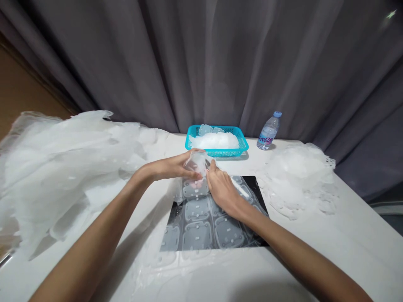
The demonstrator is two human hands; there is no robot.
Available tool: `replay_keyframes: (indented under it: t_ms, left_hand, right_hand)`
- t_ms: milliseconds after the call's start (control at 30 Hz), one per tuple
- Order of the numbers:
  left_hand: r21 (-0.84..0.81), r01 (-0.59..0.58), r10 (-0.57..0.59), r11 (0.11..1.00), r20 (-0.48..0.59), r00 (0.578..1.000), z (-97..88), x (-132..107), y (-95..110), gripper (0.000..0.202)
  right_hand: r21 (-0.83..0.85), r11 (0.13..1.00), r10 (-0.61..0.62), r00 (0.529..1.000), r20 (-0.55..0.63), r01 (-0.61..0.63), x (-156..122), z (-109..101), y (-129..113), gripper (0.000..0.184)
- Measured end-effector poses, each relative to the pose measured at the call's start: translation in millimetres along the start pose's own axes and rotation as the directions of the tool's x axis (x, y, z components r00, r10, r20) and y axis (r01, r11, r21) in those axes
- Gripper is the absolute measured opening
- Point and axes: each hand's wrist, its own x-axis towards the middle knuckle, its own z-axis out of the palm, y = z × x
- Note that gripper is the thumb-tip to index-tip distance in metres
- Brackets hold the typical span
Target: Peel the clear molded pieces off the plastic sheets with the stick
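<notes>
My left hand [190,167] is closed on the far edge of a clear plastic sheet [197,235] moulded with rows of rounded-square shapes, lifting that part off the table. Its fingers show through the film. Close beside it, my right hand [223,188] is closed round a small tool [207,164] with a dark metallic tip at the sheet's raised edge. Most of the tool is hidden by the fingers. A white strip [241,187] shows behind the right hand; whether it belongs to the tool I cannot tell. Beneath the sheet lies a black mat [252,183].
A turquoise basket [217,153] holding translucent white pieces stands at the back. Right of it is a water bottle [269,132]. A big heap of translucent sheets [69,155] covers the table's left; a smaller pile of film scraps [296,176] lies right. Grey curtain [220,63] hangs behind.
</notes>
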Motion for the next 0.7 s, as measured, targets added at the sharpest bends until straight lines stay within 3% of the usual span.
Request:
replay_keyframes:
  t_ms: [133, 300, 400, 600, 700]
  left_hand:
    - [0.004, 0.008, -0.008, 1.000, -0.007, 1.000, -0.5, 0, -1, 0.091]
    - [0.125, 0.019, -0.020, 0.992, 0.011, 1.000, -5.7, -4, 1, 0.092]
    - [0.207, 0.025, -0.019, 0.978, -0.030, 0.999, -13.8, -10, 3, 0.082]
    - [0.299, 0.224, -0.182, 0.927, -0.162, 0.970, -25.0, -17, -2, 0.055]
    - [0.253, 0.156, -0.143, 0.955, -0.066, 0.987, -24.6, -14, -7, 0.053]
  right_hand:
    - [0.001, 1.000, -0.026, 1.000, 0.002, 0.026, 1, 4, 2, 0.055]
    - [0.013, 1.000, -0.011, 1.000, -0.006, 0.011, 4, 9, 5, 0.042]
    - [0.031, 0.999, 0.010, 1.000, -0.025, -0.009, 6, 6, 6, 0.042]
    - [0.077, 0.994, 0.082, 0.993, -0.081, -0.076, 8, -11, 11, 0.048]
    - [0.095, 0.993, 0.081, 0.994, -0.067, -0.074, 5, -16, 13, 0.044]
